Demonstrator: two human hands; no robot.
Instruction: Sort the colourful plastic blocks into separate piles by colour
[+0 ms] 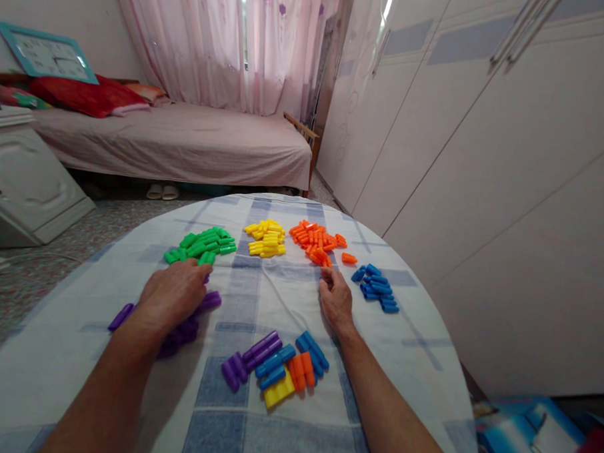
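My left hand (176,288) reaches over purple plastic pieces (180,335) to the near edge of a pile of green plastic pieces (201,242). Its fingers are bent together against the green ones, and their tips are partly hidden. My right hand (336,298) rests at the near edge of a pile of orange pieces (314,237), fingers curled in; whether a piece is between them does not show. Nearer me lies a joined group of tube-like pieces: purple (261,351), blue (276,362), yellow (279,391) and orange (302,371).
A yellow pile (266,238) lies between the green and orange ones. Blue pieces (376,290) and one loose orange piece (349,258) are right of my right hand. The round table (405,391) has a checked cloth. Beyond stand a bed (210,139) and wardrobe (460,160).
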